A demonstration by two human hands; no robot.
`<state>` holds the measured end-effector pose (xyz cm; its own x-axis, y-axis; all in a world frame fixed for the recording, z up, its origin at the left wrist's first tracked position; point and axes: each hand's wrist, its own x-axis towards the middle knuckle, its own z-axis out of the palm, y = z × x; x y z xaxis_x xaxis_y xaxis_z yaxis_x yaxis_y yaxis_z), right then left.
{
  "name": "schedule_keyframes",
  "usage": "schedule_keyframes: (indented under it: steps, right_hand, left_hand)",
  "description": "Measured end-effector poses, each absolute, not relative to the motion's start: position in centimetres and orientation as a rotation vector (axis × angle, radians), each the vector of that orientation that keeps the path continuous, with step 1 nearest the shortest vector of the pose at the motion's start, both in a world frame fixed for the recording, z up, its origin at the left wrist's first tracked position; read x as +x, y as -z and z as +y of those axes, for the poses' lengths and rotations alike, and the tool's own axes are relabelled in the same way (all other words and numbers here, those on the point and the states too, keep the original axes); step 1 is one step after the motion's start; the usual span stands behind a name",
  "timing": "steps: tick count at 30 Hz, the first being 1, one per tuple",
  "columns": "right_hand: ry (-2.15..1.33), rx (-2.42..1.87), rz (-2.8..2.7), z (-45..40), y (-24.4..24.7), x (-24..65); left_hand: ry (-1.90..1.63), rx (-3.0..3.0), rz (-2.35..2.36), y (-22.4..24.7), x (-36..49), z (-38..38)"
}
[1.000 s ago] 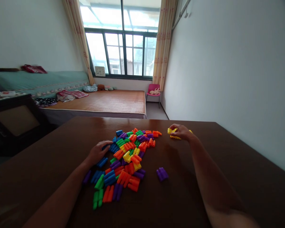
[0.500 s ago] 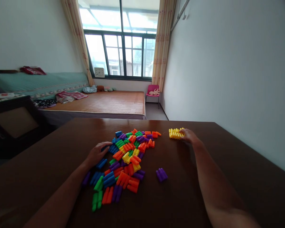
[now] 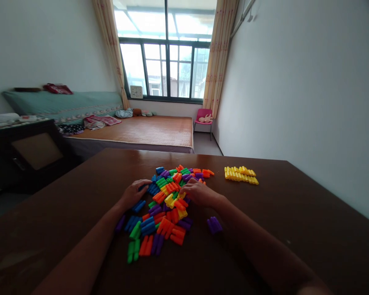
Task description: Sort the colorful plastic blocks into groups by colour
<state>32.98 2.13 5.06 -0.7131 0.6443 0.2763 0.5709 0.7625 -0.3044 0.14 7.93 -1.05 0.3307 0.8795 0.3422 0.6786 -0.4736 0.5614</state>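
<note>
A heap of plastic bullet-shaped building blocks (image 3: 166,223) in orange, blue, green, purple and yellow covers the middle of the dark table (image 3: 249,254). At the heap's left side, my left hand (image 3: 135,194) rests open beside blue blocks (image 3: 153,189), its thumb and fingers apart. My right hand (image 3: 199,192) reaches into the heap's right side, fingers bent together at a yellow block (image 3: 182,196); the thumb is hidden. Farther right lie two rows of joined yellow blocks (image 3: 241,177). One purple block (image 3: 214,225) sits apart, below my right wrist.
Beyond the table's far edge stands a bed (image 3: 160,131) with a woven mat and cloths. A pink chair (image 3: 203,116) is by the window, and a dark cabinet (image 3: 37,147) stands at the left. A white wall runs along the right.
My right hand has let go of the yellow rows and moved left to the heap. My left hand stays by the blue blocks. The whole view has shifted slightly.
</note>
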Motion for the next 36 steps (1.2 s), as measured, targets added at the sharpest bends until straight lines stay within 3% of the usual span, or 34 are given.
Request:
schedule_keyframes:
  steps: [8,13,20,25,36]
  right_hand:
    - [-0.190,-1.061,-2.614,2.5,-3.7,33.7]
    - [-0.242,-1.145,-2.343,3.5,-4.0,34.2]
    - [-0.178,-1.716,-1.742,6.2,-6.5,48.5]
    - [-0.231,-2.048,-1.425,5.4,-4.6,57.6]
    - [-0.333,-2.155,-1.416,4.5,-2.9,57.4]
  left_hand:
    - [-0.897,2.281,1.393,0.6,0.4,7.7]
    - [-0.901,2.284,1.398,0.9,0.2,8.0]
    - [-0.867,2.268,1.400,1.1,0.0,8.3]
    - [-0.869,2.264,1.414,0.8,0.1,8.2]
    - [-0.873,2.263,1.402,0.7,0.1,8.2]
